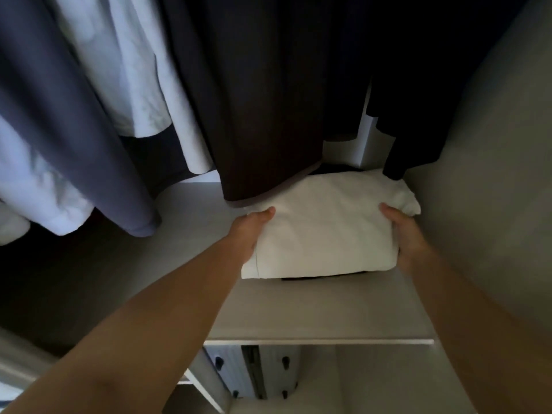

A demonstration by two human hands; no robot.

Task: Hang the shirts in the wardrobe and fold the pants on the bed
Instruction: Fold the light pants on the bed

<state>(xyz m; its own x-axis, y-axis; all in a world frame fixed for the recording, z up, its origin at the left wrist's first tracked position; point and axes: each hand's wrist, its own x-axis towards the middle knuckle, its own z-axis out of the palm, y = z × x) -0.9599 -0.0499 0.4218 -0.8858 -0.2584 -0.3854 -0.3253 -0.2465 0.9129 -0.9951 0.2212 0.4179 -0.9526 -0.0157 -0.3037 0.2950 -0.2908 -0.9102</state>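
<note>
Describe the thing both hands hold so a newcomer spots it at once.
Below the wardrobe's hanging clothes is a shelf. On it, gripped between the left hand and right hand, sits a folded white garment atop a dark folded one; the other whites hang.

Bare along the front of the shelf [313, 312], before the folded white pile [322, 231]. Blocked above by the dark hanging garment [263, 115], hem on the pile's far edge. Walled in close on the right by the wardrobe side [493, 174].

Both bare forearms stretched fwd, converging, L hand [252, 234] gripping left edge of folded white garment [325, 231], thumb on top, fingers hidden beneath, R hand [401, 234] gripping right edge, thumb on top
</note>
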